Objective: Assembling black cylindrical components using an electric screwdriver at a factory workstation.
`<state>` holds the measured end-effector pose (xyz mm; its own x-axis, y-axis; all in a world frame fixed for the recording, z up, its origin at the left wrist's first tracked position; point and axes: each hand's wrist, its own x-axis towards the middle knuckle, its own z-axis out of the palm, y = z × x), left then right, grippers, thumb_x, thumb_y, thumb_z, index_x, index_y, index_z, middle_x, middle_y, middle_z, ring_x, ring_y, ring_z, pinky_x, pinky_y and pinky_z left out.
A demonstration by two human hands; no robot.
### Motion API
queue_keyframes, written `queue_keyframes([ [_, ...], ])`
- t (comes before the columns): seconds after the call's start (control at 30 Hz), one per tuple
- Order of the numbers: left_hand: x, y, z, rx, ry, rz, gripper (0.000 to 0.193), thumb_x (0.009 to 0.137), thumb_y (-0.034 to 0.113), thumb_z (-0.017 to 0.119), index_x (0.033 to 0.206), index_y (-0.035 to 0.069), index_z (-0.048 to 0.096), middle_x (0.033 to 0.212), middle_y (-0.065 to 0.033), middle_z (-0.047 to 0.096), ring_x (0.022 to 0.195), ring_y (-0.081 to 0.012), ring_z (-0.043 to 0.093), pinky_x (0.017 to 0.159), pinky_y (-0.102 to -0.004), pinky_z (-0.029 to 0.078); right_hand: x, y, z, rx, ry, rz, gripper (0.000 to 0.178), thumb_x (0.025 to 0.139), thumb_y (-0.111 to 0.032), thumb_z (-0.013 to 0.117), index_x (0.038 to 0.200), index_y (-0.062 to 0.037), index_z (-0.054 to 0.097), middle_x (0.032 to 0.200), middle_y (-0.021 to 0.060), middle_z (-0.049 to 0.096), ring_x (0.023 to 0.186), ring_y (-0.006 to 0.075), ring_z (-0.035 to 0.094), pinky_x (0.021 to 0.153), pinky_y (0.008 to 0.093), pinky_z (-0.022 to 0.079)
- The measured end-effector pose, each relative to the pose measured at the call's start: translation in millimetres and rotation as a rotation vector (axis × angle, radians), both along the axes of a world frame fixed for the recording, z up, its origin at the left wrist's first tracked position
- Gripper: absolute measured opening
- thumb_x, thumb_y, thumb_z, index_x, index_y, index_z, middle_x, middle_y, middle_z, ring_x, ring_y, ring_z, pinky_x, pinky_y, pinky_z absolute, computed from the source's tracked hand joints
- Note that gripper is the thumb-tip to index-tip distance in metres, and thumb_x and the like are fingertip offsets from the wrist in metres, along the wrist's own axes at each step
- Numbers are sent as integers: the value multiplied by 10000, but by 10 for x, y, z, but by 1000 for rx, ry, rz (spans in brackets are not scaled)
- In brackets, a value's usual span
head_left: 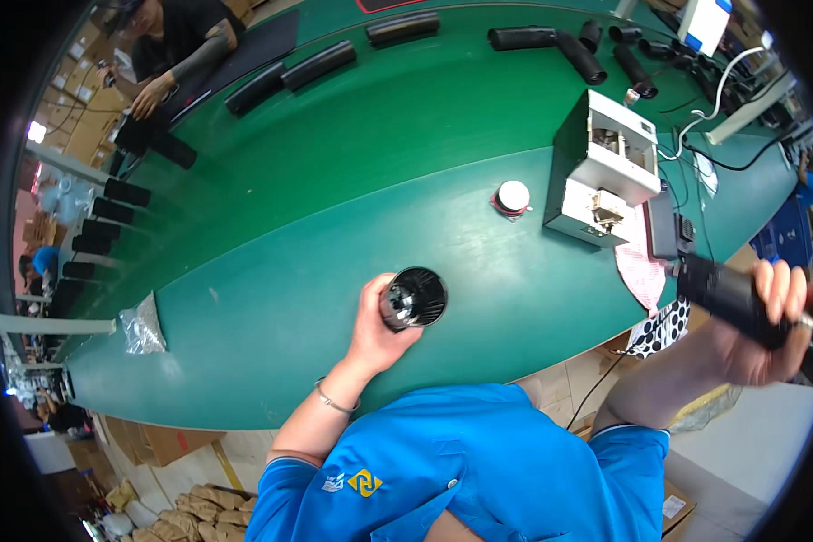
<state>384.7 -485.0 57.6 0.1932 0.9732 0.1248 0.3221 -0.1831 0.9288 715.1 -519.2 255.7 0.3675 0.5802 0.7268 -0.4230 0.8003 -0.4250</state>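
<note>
My left hand [377, 332] is wrapped round a black cylinder [415, 298] above the green table, its shiny, hollow-looking end turned up toward me. Off the table's right side, my right hand [775, 316] grips a black pistol-like or stick-shaped tool [724, 291], perhaps an electric screwdriver; motion blur smears hand and tool. The tool's narrow tip points left, toward the table. Between the hands and farther off sits a small round container with a white top [513, 196]. Beside it stands a white and black box-shaped machine [607, 163], with small metal parts in its openings.
Several black tubes [321, 65] lie along the far side of the green table [289, 298]. A clear bag of small parts [143, 327] rests at the left. A pink striped cloth [640, 275] hangs over the right edge. Across the table a co-worker's hand [154, 95] rests near black parts.
</note>
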Motion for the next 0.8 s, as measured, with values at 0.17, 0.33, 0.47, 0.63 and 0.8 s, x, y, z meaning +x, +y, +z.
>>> queue_keyframes([
  [0.17,-79,87,-92,-39,65,-150,685,522,-11,686,1123,27,359,1091,-139,425,951,-255,465,838,-321,376,349,272,-188,-187,-229,-418,333,764,-12,441,1093,22,399,725,78,457,614,133,447,616,261,357],
  [0.33,-52,14,-21,-123,102,-146,732,528,-3,685,1163,22,322,1097,-144,422,978,-269,459,847,-328,374,482,414,-319,-233,-237,-423,304,770,-18,457,1072,-8,421,738,68,456,623,135,416,631,255,333],
  [0.47,63,-134,48,-287,34,-50,755,529,5,689,1180,18,307,1103,-143,421,990,-278,449,847,-330,374,488,436,-344,-292,-211,-388,304,761,6,460,1061,-11,421,720,67,451,603,132,416,618,246,338],
  [0.63,62,-287,-17,115,-9,-75,700,513,2,698,1123,19,355,1114,-134,418,968,-269,455,831,-318,380,521,80,-359,-305,-26,-91,320,721,58,448,1035,-1,423,717,65,416,599,122,401,581,236,334],
  [0.8,-100,-320,-83,347,147,-61,627,524,-27,666,1082,20,382,1092,-132,434,929,-260,474,808,-319,393,-191,-410,-48,-168,108,188,69,662,-26,514,703,-53,466,628,11,470,501,52,435,577,155,367],
])
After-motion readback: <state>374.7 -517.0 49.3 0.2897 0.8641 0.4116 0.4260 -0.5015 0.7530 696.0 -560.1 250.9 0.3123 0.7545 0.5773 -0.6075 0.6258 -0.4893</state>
